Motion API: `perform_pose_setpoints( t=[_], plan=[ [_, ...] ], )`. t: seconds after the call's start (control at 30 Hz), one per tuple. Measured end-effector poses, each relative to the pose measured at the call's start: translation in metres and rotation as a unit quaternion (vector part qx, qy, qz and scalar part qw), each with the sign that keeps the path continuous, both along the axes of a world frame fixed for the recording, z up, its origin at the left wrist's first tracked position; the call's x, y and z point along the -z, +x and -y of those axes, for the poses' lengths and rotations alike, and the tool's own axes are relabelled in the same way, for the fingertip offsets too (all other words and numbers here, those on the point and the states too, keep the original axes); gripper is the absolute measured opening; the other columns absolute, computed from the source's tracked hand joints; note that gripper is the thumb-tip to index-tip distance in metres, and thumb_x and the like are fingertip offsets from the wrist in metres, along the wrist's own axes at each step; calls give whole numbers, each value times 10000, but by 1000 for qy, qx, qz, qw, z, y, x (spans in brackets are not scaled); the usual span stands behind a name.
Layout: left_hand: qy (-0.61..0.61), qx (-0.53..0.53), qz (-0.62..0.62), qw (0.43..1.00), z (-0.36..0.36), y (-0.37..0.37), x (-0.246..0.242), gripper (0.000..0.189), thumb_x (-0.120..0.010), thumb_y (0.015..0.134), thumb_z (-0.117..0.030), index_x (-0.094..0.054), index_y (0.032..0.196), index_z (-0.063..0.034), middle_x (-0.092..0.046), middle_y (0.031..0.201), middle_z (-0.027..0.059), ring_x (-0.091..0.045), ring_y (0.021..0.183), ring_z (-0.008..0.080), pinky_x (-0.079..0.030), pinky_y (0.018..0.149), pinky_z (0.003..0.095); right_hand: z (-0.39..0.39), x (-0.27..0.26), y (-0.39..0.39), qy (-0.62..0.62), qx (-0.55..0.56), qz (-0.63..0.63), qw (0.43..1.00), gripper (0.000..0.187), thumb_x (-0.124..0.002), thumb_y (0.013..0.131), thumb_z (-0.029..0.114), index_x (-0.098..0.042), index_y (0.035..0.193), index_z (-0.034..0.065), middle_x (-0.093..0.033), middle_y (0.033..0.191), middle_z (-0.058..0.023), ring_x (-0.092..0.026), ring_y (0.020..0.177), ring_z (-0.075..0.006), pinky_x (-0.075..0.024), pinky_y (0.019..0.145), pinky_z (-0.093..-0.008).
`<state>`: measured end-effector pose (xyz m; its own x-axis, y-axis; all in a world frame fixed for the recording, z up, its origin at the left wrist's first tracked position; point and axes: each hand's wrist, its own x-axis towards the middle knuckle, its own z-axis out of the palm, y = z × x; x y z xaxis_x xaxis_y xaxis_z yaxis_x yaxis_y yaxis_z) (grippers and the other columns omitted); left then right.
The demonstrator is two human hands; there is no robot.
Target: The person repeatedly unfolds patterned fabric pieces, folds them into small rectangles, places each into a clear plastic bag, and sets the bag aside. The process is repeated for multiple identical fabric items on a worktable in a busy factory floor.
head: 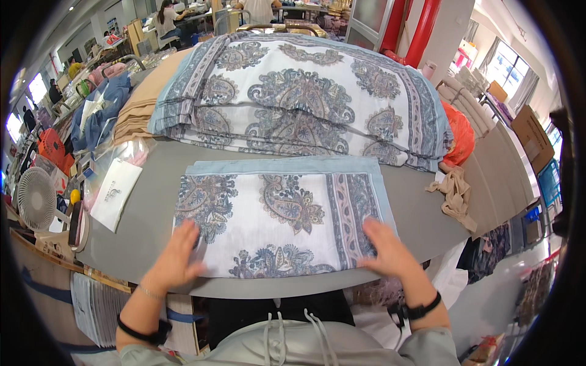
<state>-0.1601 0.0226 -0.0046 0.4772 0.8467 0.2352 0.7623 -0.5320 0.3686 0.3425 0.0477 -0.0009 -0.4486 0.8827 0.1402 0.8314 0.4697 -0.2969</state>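
Note:
A folded paisley-print cloth (284, 219), white with grey-blue motifs and a light blue border, lies flat on the grey tabletop (425, 206) in front of me. My left hand (179, 254) rests at its left edge, fingers apart. At the right edge, over the patterned border band, my right hand (382, 249) is spread with the thumb pointing inward. Neither hand grips anything. Behind the folded piece rises a large stack of the same printed cloth (302, 91), its layers draped and overlapping along the front.
Tan cloths (146, 100) lie left of the stack. Further left are a white printed packet (116, 194), a small white fan (36, 199) and blue fabric (100, 110). Beige fabric scraps (455, 196) and a red-orange plastic bag (458, 132) lie right. People work in the background.

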Motion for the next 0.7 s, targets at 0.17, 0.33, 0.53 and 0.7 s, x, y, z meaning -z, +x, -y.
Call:
perform_pose_setpoints(
  t=[0.17,0.33,0.53,0.7],
  plan=[
    [-40,-43,-144,988,90,-11,5,362,-649,755,-106,-561,1088,5,-556,1179,203,-551,1068,383,-449,908,423,79,-1,23,-2,-24,70,997,473,-675,713,141,-570,1167,57,-568,1200,-141,-532,1092,-331,-422,924,-447],
    [-172,-358,155,905,77,-27,-14,82,-559,811,-44,-574,868,12,-589,663,133,-599,652,166,-457,592,320,35,-17,30,38,205,-74,975,197,-671,741,137,-654,915,45,-649,864,-137,-610,823,-341,-485,753,-426],
    [29,-358,41,932,-39,-23,9,181,-572,878,-171,-550,898,7,-612,767,196,-579,683,376,-465,622,435,-87,0,-2,111,254,63,959,241,-685,773,225,-655,923,38,-643,885,-136,-606,885,-326,-460,783,-432],
    [132,-282,-27,950,-51,49,14,316,-603,832,-165,-541,1104,-17,-505,1246,216,-503,1127,333,-430,886,473,-78,20,-86,247,177,50,951,389,-725,724,243,-618,1040,44,-609,1056,-151,-574,986,-323,-419,894,-433]
  ],
)
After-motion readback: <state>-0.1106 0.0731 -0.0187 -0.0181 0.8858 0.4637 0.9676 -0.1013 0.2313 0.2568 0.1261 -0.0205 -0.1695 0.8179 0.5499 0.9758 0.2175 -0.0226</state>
